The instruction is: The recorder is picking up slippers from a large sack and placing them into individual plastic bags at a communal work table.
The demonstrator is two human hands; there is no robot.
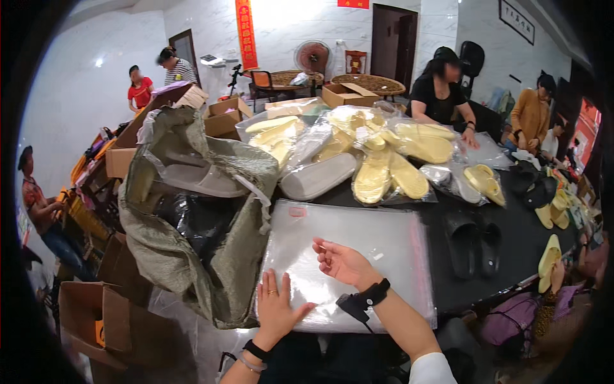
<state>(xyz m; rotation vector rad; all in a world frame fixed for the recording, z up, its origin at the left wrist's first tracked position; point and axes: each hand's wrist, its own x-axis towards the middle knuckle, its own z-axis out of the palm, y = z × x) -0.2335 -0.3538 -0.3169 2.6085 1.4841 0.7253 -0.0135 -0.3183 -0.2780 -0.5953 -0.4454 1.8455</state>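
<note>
A stack of clear plastic bags [396, 281], with a pinkish strip along its right side, lies flat on the black table before me. My left hand [278, 304] rests on its lower left part, open, fingers spread, with a ring on one. Above the middle of the stack is my right hand [345, 264], palm turned up and fingers loosely bent apart, nothing seen in it. A pair of black slides [472, 244] lies to the right of the bags. Behind them are bagged yellow slippers [390, 176] and a bagged grey slipper [320, 177].
A green woven sack [227, 288] holding bagged slippers stands at the left. Cardboard boxes [109, 323] are on the floor beyond it. Across the table a person in black [438, 93] handles plastic. More people and slippers line the right side.
</note>
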